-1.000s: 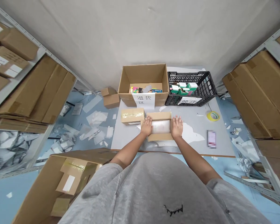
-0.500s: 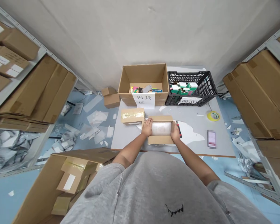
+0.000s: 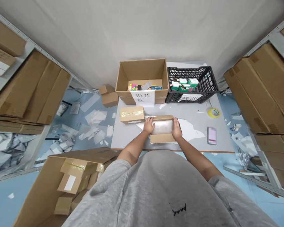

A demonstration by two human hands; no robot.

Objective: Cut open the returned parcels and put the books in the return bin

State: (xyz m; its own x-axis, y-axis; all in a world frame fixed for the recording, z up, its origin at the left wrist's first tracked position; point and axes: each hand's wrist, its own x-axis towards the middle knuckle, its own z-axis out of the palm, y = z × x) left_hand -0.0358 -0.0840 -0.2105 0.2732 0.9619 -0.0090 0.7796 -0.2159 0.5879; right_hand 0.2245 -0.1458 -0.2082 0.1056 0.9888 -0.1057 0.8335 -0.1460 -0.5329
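Note:
My left hand [image 3: 149, 125] and my right hand [image 3: 176, 129] grip the two ends of a white wrapped packet [image 3: 161, 127]. The packet lies in a low, open cardboard box [image 3: 162, 138] on a pale grey table [image 3: 127, 138]. To the left of my left hand sits a taped cardboard parcel [image 3: 132, 114]. Behind the hands stand an open carton of small coloured boxes [image 3: 142, 70] and a black plastic crate [image 3: 191, 73] of green-and-white packs. A roll of yellow tape [image 3: 214, 112] and a blurred flat object [image 3: 211, 136] lie to the right.
Metal shelves of flat cartons [image 3: 257, 91] stand on both sides, and a wall rises behind the table. A large open carton [image 3: 73, 176] sits below the table's near left corner. Paper scraps litter the blue floor [image 3: 73, 123], with small cartons [image 3: 110, 99] beside the table.
Both hands have moved inward from the box's sides, with fingers drawn together onto the packet's ends. The whole view has shifted slightly upward.

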